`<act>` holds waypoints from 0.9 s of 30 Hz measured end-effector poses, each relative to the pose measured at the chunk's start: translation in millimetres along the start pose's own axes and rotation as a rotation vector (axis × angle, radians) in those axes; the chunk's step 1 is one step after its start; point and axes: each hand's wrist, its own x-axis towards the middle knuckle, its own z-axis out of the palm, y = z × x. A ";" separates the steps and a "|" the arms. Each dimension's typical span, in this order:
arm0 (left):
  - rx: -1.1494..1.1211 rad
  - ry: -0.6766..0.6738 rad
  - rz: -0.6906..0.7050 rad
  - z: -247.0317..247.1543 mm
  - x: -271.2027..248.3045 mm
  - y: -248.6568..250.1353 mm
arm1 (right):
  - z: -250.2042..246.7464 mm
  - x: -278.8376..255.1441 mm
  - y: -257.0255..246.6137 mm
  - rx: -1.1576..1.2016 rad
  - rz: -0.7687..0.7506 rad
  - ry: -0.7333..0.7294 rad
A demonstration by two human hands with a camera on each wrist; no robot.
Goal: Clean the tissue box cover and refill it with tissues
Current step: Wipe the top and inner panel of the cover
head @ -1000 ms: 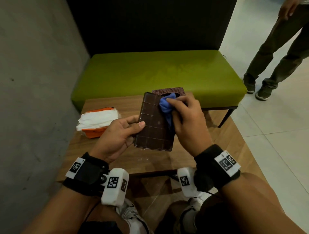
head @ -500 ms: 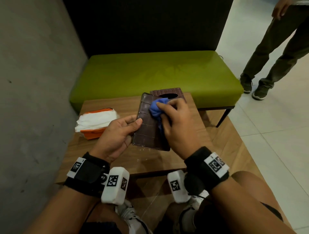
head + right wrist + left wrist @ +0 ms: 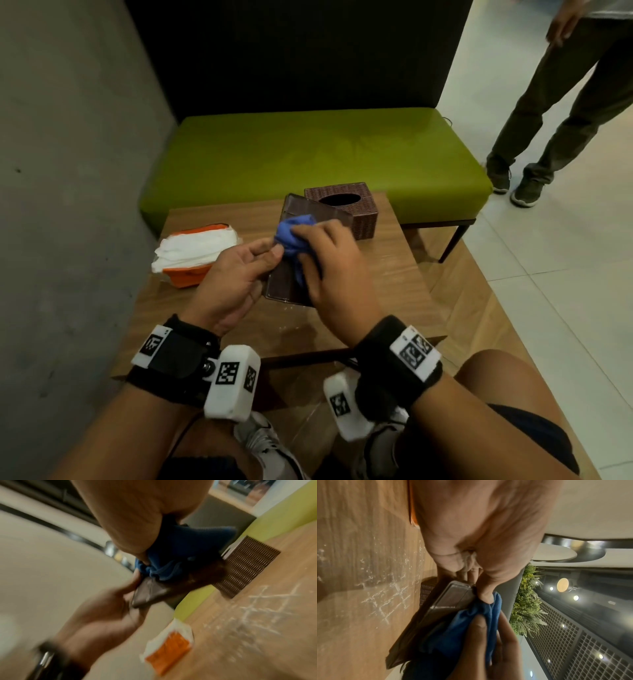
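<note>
My left hand (image 3: 239, 274) grips the left edge of a flat dark brown base panel (image 3: 284, 284) of the tissue box, tilted above the wooden table (image 3: 394, 274). My right hand (image 3: 329, 260) holds a bunched blue cloth (image 3: 291, 233) and presses it onto the panel's face. In the left wrist view my thumb pinches the panel (image 3: 450, 599) beside the blue cloth (image 3: 471, 626). The brown woven tissue box cover (image 3: 342, 209) with its oval hole stands upright just behind. A pack of white tissues (image 3: 197, 251) in orange wrapping lies at the table's left.
A green bench (image 3: 308, 154) with a dark back runs behind the table. A grey wall (image 3: 68, 171) closes the left side. A person (image 3: 565, 102) stands on the tiled floor at the far right. White smears mark the table top (image 3: 257, 608).
My right hand has carried the blue cloth leftward across the panel, toward my left thumb. The panel has tipped flatter and the box cover behind it has come fully into view.
</note>
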 end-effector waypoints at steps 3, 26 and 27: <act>-0.005 0.059 0.026 -11.9 -0.5 3.7 | -5.9 -17.5 10.3 -0.069 -0.032 -0.108; 0.307 0.056 0.006 -5.3 4.9 14.5 | -41.8 -9.7 82.3 -0.039 0.322 -0.135; 0.388 0.070 0.032 -4.2 6.4 14.2 | -46.5 -10.1 90.8 -0.053 0.352 -0.160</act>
